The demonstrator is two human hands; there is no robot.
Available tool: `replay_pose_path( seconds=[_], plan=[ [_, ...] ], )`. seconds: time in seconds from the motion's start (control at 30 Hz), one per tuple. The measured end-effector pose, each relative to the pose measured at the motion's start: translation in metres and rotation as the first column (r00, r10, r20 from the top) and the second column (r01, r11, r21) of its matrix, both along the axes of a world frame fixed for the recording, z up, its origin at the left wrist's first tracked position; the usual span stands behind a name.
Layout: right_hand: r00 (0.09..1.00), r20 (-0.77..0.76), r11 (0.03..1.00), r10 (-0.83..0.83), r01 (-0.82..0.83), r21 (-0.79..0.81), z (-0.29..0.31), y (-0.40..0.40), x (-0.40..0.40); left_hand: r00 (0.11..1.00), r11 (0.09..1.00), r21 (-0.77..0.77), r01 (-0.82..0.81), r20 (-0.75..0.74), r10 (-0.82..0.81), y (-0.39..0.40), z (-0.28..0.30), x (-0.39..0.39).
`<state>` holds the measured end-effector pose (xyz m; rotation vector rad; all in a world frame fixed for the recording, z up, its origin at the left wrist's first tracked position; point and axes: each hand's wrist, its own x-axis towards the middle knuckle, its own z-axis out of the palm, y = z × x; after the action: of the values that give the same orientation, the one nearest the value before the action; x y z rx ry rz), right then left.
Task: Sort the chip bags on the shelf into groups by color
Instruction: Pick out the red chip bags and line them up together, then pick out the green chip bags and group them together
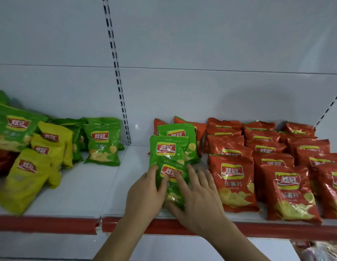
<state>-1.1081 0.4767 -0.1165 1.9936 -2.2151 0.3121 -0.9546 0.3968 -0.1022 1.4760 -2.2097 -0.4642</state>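
Both grips, left hand point(145, 193) and right hand point(198, 196), clasp a glossy, crinkled green bag point(171, 178).

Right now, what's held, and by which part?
Both hands hold the front green chip bag: left hand on its left edge, right hand across its lower right side.
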Motion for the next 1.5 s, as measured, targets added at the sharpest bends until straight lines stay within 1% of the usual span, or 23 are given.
replay_pose_path(
  seconds=[0.03, 0.1, 0.17, 0.2, 0.27, 0.33, 0.4, 0.43, 0.5, 0.57, 0.7, 0.77, 0.83, 0.9, 1.0, 1.07, 1.17, 1.27, 1.3, 1.33, 1.4, 1.43, 1.5],
  plan=[
    [0.999, 0.031, 1.0, 0.006, -0.006, 0.003, -0.001, 0.001, 0.001, 0.999, 0.999, 0.05, 0.008, -0.049, -0.005, -0.002, 0.001, 0.003],
    [0.99, 0.128, 0.998, 0.059, -0.055, -0.034, -0.002, 0.004, 0.003, 0.978, 0.983, 0.179, 0.034, -0.209, 0.004, -0.006, 0.006, 0.007],
    [0.974, 0.201, 0.989, 0.107, -0.084, -0.123, -0.004, 0.009, 0.005, 0.933, 0.951, 0.294, 0.099, -0.36, 0.014, -0.011, 0.008, 0.012],
    [0.969, 0.213, 0.981, 0.125, -0.088, -0.175, -0.006, 0.011, 0.008, 0.915, 0.938, 0.321, 0.133, -0.403, 0.008, -0.014, 0.008, 0.014],
    [0.963, 0.215, 0.958, 0.161, -0.099, -0.269, -0.007, 0.014, 0.016, 0.893, 0.937, 0.302, 0.173, -0.45, -0.019, -0.018, 0.007, 0.021],
    [0.954, 0.233, 0.927, 0.188, -0.094, -0.362, -0.004, 0.013, 0.026, 0.852, 0.958, 0.239, 0.16, -0.524, -0.012, -0.024, 0.006, 0.03],
    [0.951, 0.28, 0.905, 0.132, 0.0, -0.425, 0.001, 0.006, 0.031, 0.799, 0.973, 0.204, 0.11, -0.6, 0.035, -0.03, 0.009, 0.042],
    [0.952, 0.3, 0.906, 0.065, 0.07, -0.418, 0.004, 0.001, 0.032, 0.78, 0.976, 0.199, 0.086, -0.623, 0.058, -0.033, 0.01, 0.048],
    [0.947, 0.309, 0.934, -0.09, 0.188, -0.304, 0.007, -0.013, 0.029, 0.772, 0.981, 0.188, 0.056, -0.631, 0.077, -0.039, 0.01, 0.061],
    [0.936, 0.293, 0.957, -0.196, 0.248, -0.152, 0.007, -0.027, 0.028, 0.783, 0.983, 0.181, 0.041, -0.617, 0.081, -0.041, 0.007, 0.071],
    [0.933, 0.208, 0.954, -0.295, 0.3, 0.006, 0.001, -0.054, 0.026, 0.792, 0.984, 0.18, 0.003, -0.6, 0.107, -0.046, 0.002, 0.079],
    [0.941, 0.176, 0.958, -0.288, 0.283, 0.048, -0.006, -0.064, 0.021, 0.803, 0.984, 0.177, -0.027, -0.583, 0.127, -0.047, 0.001, 0.081],
    [0.951, 0.192, 0.969, -0.241, 0.247, -0.009, -0.013, -0.067, 0.015, 0.796, 0.984, 0.172, -0.056, -0.587, 0.148, -0.051, 0.001, 0.083],
    [0.959, 0.217, 0.965, -0.184, 0.218, -0.146, -0.012, -0.058, 0.012, 0.783, 0.982, 0.169, -0.085, -0.598, 0.171, -0.055, 0.002, 0.086],
    [0.936, 0.342, 0.887, -0.087, 0.229, -0.401, 0.002, -0.04, 0.011, 0.755, 0.977, 0.165, -0.135, -0.622, 0.209, -0.063, 0.004, 0.086],
    [0.916, 0.4, 0.857, 0.023, 0.188, -0.48, 0.013, -0.03, 0.015, 0.723, 0.979, 0.158, -0.126, -0.662, 0.2, -0.064, 0.009, 0.079],
    [0.923, 0.355, 0.892, 0.151, 0.027, -0.451, 0.016, -0.026, 0.03, 0.662, 0.979, 0.199, -0.041, -0.728, 0.176, -0.057, 0.019, 0.06],
    [0.948, 0.274, 0.92, 0.162, -0.045, -0.389, 0.0, -0.027, 0.04, 0.564, 0.947, 0.274, 0.169, -0.815, 0.135, -0.044, 0.029, 0.045],
    [0.951, 0.267, 0.926, 0.156, -0.047, -0.375, -0.005, -0.026, 0.041, 0.567, 0.934, 0.283, 0.216, -0.816, 0.116, -0.04, 0.031, 0.042],
    [0.95, 0.267, 0.93, 0.16, -0.054, -0.364, -0.007, -0.025, 0.04, 0.593, 0.933, 0.272, 0.234, -0.801, 0.085, -0.037, 0.032, 0.038],
    [0.938, 0.294, 0.935, 0.185, -0.076, -0.346, -0.005, -0.022, 0.037, 0.658, 0.958, 0.229, 0.172, -0.751, 0.061, -0.036, 0.029, 0.033],
    [0.921, 0.341, 0.936, 0.187, -0.061, -0.348, -0.001, -0.023, 0.035, 0.666, 0.97, 0.21, 0.121, -0.742, 0.078, -0.038, 0.027, 0.032],
    [0.887, 0.443, 0.923, 0.129, 0.056, -0.38, 0.008, -0.028, 0.024, 0.656, 0.981, 0.191, 0.045, -0.746, 0.115, -0.043, 0.023, 0.034]
  ],
)
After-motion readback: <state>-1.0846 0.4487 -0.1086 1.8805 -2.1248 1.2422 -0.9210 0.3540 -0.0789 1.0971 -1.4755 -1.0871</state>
